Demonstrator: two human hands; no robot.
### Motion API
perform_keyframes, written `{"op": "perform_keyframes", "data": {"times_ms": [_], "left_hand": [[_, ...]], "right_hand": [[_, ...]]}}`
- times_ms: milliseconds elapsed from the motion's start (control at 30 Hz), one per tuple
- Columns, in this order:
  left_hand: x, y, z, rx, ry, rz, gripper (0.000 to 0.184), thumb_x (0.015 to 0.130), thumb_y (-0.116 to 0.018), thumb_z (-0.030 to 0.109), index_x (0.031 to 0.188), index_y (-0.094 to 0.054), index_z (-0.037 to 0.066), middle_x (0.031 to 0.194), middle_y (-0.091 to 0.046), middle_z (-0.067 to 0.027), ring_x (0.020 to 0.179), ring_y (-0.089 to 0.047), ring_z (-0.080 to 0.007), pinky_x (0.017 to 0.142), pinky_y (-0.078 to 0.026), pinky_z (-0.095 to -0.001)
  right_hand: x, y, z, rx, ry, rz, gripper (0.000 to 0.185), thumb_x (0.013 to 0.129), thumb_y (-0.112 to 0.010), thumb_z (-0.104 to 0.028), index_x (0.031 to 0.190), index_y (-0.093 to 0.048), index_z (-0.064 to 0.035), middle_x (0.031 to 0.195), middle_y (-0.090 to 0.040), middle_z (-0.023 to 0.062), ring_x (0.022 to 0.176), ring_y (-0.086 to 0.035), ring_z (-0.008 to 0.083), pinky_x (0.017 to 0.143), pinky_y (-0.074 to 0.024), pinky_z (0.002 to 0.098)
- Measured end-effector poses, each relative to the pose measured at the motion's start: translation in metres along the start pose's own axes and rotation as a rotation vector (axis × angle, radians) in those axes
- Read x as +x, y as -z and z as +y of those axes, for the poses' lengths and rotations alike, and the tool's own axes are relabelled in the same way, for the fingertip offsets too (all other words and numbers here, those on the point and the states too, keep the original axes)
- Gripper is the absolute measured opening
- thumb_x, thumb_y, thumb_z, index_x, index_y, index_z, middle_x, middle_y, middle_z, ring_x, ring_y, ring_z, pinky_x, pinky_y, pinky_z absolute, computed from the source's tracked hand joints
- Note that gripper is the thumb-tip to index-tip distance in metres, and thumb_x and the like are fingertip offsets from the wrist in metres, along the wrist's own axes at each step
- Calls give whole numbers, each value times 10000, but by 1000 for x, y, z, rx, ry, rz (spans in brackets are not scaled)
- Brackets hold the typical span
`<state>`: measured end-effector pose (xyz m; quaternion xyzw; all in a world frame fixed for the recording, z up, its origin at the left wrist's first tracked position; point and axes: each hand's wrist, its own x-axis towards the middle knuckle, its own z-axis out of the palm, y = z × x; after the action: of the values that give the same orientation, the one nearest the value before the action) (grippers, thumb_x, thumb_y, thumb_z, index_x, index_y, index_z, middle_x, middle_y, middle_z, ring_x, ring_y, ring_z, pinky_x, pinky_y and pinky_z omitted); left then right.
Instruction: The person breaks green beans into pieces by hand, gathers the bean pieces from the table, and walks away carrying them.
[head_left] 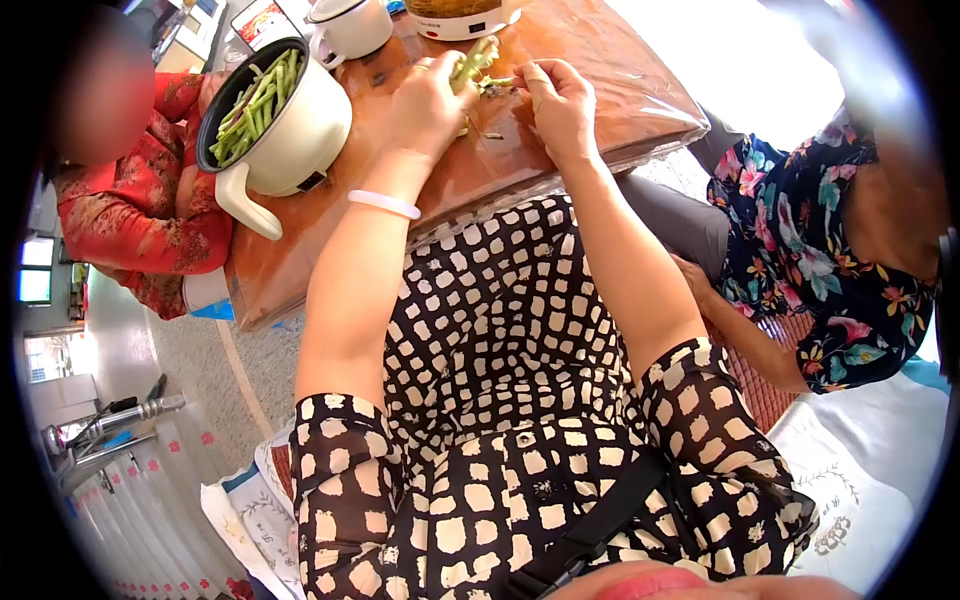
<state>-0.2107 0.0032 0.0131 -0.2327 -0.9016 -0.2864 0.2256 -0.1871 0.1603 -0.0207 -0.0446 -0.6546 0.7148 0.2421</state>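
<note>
My left hand (pixel 430 108) is closed around a small bunch of green beans (pixel 476 62) above the table. Close by on the right, my right hand (pixel 562 105) has thumb and forefinger pinched at the end of a thin green bean (pixel 497 83). Small bean scraps lie on the tabletop under my hands. To the left stands a cream electric pot (pixel 305 140) with a dark inside and a long handle, filled with cut green beans (pixel 258 108).
The brown table (pixel 640 95) has a clear plastic cover. At its far side are a white lidded pot (pixel 350 28) and a white appliance (pixel 455 22) with something brown inside. A person in red (pixel 150 215) sits left; another in a floral top (pixel 780 215) sits right.
</note>
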Motion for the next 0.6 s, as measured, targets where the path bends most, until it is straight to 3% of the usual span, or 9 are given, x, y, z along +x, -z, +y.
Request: {"op": "perform_keyframes", "data": {"times_ms": [33, 100, 133, 267, 400, 533, 600], "left_hand": [[3, -5, -6, -12, -69, 137, 314, 785, -617, 227, 1037, -634, 41, 835, -641, -143, 725, -639, -249, 674, -503, -352], [7, -4, -1, -321, 118, 260, 234, 748, -633, 182, 925, -648, 29, 734, -631, -147, 642, -621, -258, 618, -496, -356], [9, -2, -2, -464, 231, 251, 214, 761, -632, 165, 899, -659, 4, 696, -637, -110, 559, -590, -195, 554, -486, -322], [9, 14, 5, -1076, 718, 286, 178, 756, -664, 100, 896, -624, -4, 725, -595, -52, 552, -540, -167, 469, -438, -313], [2, 10, -14, -1598, 833, 256, 149, 805, -612, 78, 907, -521, 22, 770, -551, -88, 647, -512, -178, 465, -396, -242], [-16, 20, -9, -1769, 811, 188, 152, 832, -587, 88, 929, -486, 29, 773, -509, -68, 653, -485, -139, 467, -395, -198], [-26, 32, -1, -1815, 792, 153, 152, 833, -596, 97, 933, -503, 31, 780, -513, -58, 659, -480, -116, 468, -397, -186]], "right_hand": [[0, -1, 0, 15, -1, 17, 160, 845, -600, -158, 843, -645, -5, 698, -637, 37, 573, -536, 89, 561, -451, 248], [-2, 0, -3, 23, 16, 8, 159, 848, -595, -154, 840, -641, -2, 701, -634, 31, 580, -533, 89, 574, -450, 250], [-2, 0, -6, 41, 21, -1, 157, 850, -593, -150, 840, -640, -1, 704, -634, 29, 578, -531, 86, 571, -448, 248], [3, 1, -4, 45, 68, -8, 137, 859, -582, -123, 843, -633, 4, 720, -636, 20, 562, -519, 65, 540, -438, 230], [2, 2, -13, 97, 19, -10, 141, 845, -599, -127, 843, -639, 8, 728, -644, 35, 619, -548, 86, 589, -453, 238], [7, -1, -4, 21, 89, 42, 154, 833, -624, -149, 862, -650, 0, 710, -639, 47, 649, -560, 90, 620, -461, 241], [5, 8, -15, -266, 165, 20, 196, 819, -625, -181, 904, -652, -7, 825, -659, 85, 738, -601, 170, 698, -478, 292]]}}
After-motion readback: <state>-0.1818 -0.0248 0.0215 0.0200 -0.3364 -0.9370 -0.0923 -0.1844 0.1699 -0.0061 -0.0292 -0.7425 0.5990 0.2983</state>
